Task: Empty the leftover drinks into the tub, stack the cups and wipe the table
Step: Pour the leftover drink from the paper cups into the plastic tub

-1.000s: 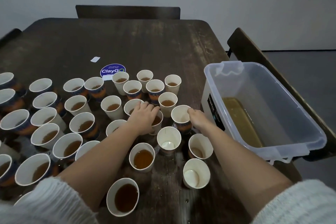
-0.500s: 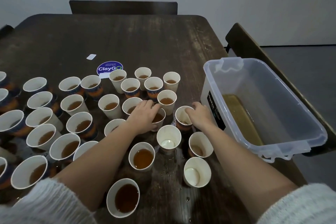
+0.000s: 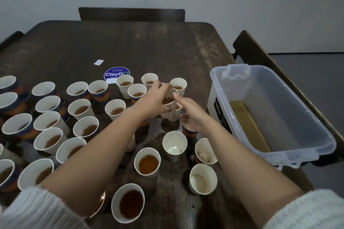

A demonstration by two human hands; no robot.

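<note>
Many paper cups of brown drink stand on the dark wooden table, mostly left of centre. My left hand grips one white cup of drink and holds it raised above the cluster. My right hand is just right of it, index finger reaching to that cup's rim, the other fingers curled on a dark-banded cup under the palm. Three drained cups stand near my right forearm. The clear plastic tub at the right holds a shallow pool of brown liquid.
A round blue ClayGo sticker and a small white label lie on the table behind the cups. Chairs stand at the far edge and behind the tub. Wet drops spot the wood near the front cups.
My left hand closed on a cup in the cluster and lifted it. My right hand rose and moved left toward that cup, index finger now extended.
</note>
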